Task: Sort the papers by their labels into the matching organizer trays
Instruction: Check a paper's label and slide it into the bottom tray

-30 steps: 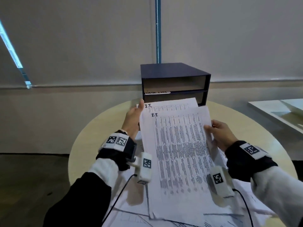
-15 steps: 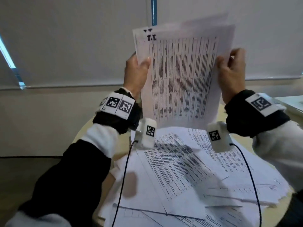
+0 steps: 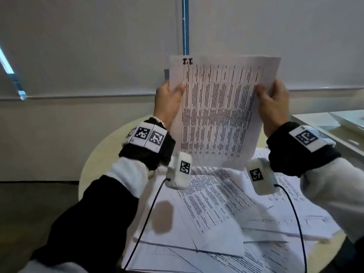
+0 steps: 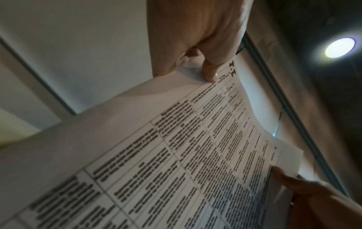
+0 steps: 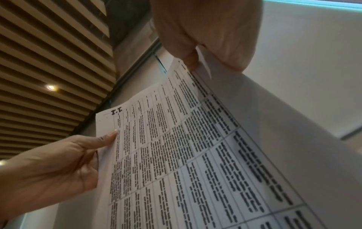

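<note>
I hold a thin stack of printed sheets (image 3: 218,113) upright above the table, its top sheet marked "I.I" at the upper left. My left hand (image 3: 169,99) pinches the left edge, thumb on the front. My right hand (image 3: 272,101) pinches the right edge the same way. The left wrist view shows the sheets (image 4: 176,155) under the left thumb (image 4: 210,72), and the right wrist view shows the same sheets (image 5: 195,155) with both hands on them. A messy pile of loose printed papers (image 3: 226,213) lies on the round table below. The organizer is hidden behind the held sheets.
The round pale table (image 3: 102,154) ends close at the left and front. A white ledge (image 3: 334,123) stands at the right. A light wall with a blue vertical strip (image 3: 185,26) is behind.
Both hands lifted the stack from lying flat near the organizer to upright in front of it, then brought it slightly lower and squared its sheets together.
</note>
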Demonstrator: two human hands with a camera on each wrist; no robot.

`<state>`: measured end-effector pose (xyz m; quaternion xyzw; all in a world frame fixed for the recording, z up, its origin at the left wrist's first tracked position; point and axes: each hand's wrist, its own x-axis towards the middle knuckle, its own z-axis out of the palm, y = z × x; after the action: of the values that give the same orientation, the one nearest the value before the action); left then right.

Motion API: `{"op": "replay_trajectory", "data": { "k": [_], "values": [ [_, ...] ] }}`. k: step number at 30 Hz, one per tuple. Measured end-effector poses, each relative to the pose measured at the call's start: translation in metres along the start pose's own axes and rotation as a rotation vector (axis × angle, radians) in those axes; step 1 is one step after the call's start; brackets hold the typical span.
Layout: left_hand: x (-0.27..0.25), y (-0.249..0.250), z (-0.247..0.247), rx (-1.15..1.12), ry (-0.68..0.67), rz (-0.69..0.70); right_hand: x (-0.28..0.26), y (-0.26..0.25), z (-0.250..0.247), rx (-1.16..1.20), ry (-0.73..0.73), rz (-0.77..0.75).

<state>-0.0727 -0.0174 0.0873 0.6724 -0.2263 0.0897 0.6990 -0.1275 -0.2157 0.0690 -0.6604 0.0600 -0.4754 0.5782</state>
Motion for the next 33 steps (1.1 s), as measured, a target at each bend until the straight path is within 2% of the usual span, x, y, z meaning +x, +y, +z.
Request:
{"op": "replay_trajectory", "data": {
  "k": [3, 6, 11, 13, 16, 19, 24, 30, 33],
  "values": [
    [-0.002, -0.008, 0.000, -0.016, -0.028, -0.104, -0.005, 0.011, -0.005, 0.012, -0.026, 0.018],
    [-0.007, -0.030, -0.002, -0.019, -0.037, -0.258, -0.013, 0.031, -0.014, -0.039, -0.059, 0.116],
    [0.001, -0.027, 0.007, 0.013, -0.011, -0.332, -0.003, 0.025, -0.022, -0.158, -0.040, 0.111],
    [0.005, -0.034, 0.013, 0.024, -0.023, -0.388, -0.001, 0.025, -0.025, -0.255, -0.077, 0.135],
    [0.002, -0.062, 0.017, 0.070, -0.079, -0.561, -0.006, 0.043, -0.031, -0.354, -0.184, 0.281],
    [-0.008, -0.102, 0.013, 0.223, -0.124, -0.708, -0.014, 0.075, -0.036, -0.469, -0.258, 0.427],
    [-0.014, -0.155, 0.000, 0.247, -0.128, -0.805, -0.026, 0.107, -0.035, -0.571, -0.439, 0.649],
    [-0.019, -0.177, -0.009, 0.206, -0.153, -0.857, -0.032, 0.122, -0.030, -0.633, -0.537, 0.756],
    [-0.014, -0.184, -0.008, 0.156, -0.133, -0.859, -0.031, 0.123, -0.030, -0.572, -0.522, 0.805]
  ]
}}
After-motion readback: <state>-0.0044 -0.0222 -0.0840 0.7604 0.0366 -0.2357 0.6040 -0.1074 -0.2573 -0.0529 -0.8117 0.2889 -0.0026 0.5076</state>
